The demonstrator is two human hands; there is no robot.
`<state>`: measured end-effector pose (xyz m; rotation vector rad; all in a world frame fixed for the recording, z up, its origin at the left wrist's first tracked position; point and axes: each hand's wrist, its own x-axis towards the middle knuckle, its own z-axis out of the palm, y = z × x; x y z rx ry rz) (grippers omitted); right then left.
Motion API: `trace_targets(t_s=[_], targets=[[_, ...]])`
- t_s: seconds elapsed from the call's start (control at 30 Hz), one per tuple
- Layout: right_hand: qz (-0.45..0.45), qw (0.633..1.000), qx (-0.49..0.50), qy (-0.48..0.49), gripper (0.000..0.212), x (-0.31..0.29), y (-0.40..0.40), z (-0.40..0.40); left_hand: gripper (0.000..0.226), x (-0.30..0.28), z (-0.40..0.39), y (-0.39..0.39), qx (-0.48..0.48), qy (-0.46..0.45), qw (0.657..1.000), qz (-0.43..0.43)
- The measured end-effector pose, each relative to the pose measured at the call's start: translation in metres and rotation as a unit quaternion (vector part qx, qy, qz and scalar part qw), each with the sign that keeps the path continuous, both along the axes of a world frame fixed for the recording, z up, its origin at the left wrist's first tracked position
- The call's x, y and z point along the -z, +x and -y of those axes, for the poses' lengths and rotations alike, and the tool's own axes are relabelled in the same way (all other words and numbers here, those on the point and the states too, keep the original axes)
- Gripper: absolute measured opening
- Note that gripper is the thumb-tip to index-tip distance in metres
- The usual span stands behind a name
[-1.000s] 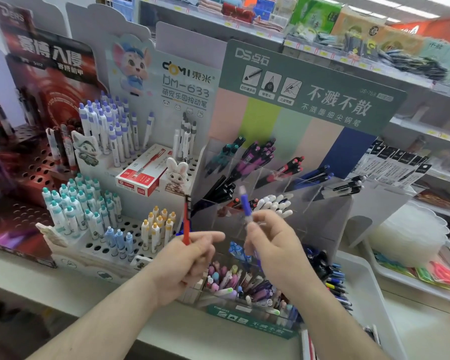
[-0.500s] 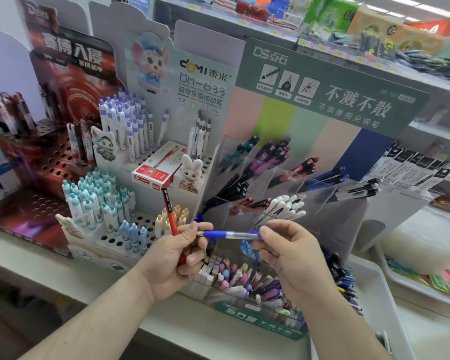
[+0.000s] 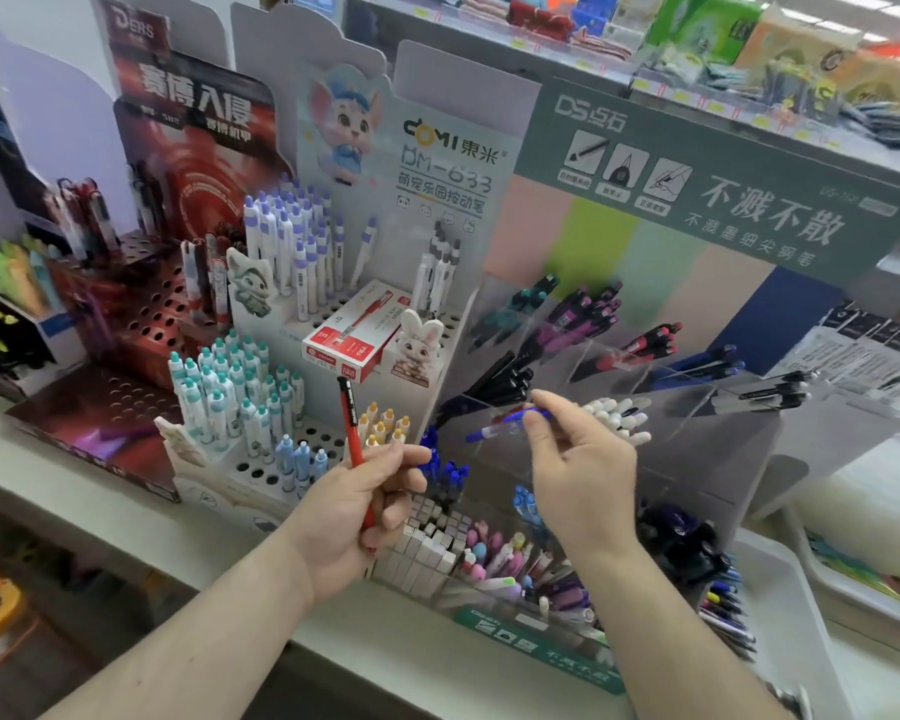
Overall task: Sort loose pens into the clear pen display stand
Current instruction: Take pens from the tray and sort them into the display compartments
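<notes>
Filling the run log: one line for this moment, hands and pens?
left hand: grips red pen, upright | right hand: pinches blue pen, near level, over clear pen display stand | neither pen slotted yet

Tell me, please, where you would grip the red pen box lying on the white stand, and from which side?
Grip the red box across its narrow width near the front end, coming from above and in front. It lies flat, its long axis running back toward the white stand and upright pens behind; the rabbit figure crowds its right side, so the near end looks freest.
</notes>
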<state>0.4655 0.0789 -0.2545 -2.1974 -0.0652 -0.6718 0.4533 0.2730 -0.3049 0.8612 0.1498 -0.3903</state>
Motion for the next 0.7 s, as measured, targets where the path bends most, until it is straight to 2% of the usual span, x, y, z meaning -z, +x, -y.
trace_targets(t_s=[0.1, 0.2, 0.3, 0.37, 0.47, 0.7], targets=[[-0.008, 0.995, -0.027, -0.096, 0.028, 0.013, 0.012, -0.012, 0.023, 0.0, -0.003, -0.001, 0.008, 0.006, 1.0, 0.002], [-0.032, 0.988, -0.039, -0.148, 0.009, 0.024, 0.02, -0.022, 0.021, 0.0, -0.004, -0.001, 0.016, 0.016, 1.0, 0.007], [-0.03, 0.979, -0.035, -0.196, 0.004, 0.031, 0.024, -0.027, 0.021, 0.0, -0.003, -0.001, 0.02, 0.033, 0.999, 0.009], [-0.066, 0.97, -0.036, -0.232, 0.01, 0.032, 0.026, -0.03, 0.019, -0.001, -0.002, -0.003, 0.027, 0.044, 0.999, 0.01], [-0.151, 0.96, -0.026, -0.232, 0.018, 0.025, 0.032, -0.032, 0.019, -0.002, -0.002, -0.004, 0.038, 0.066, 0.997, 0.015], [-0.219, 0.936, -0.005, -0.274, 0.02, 0.019, 0.036, -0.035, 0.019, -0.006, -0.001, -0.004, 0.041, 0.093, 0.994, 0.025]])
